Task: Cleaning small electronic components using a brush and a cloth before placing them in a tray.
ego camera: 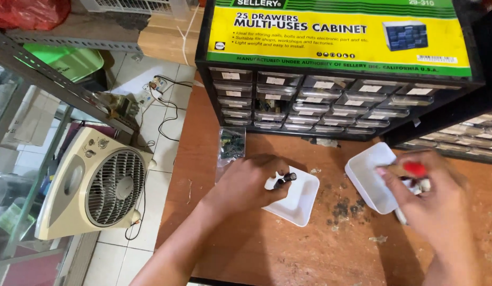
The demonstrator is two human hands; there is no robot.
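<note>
A brown wooden bench [288, 249] stands on a white tiled floor [150, 212], beside a cream box fan [92, 182] and maybe glass shelves [13, 159].

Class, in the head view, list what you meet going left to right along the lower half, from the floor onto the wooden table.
Cream box fan → left hand → square white dish → tilted white tray → right hand.

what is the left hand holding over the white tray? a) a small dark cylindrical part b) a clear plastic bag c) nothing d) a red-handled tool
a: the left hand pinches a small dark cylindrical part above the square white tray; the red-handled tool is in the right hand, and the clear plastic bag lies on the wooden table.
</note>
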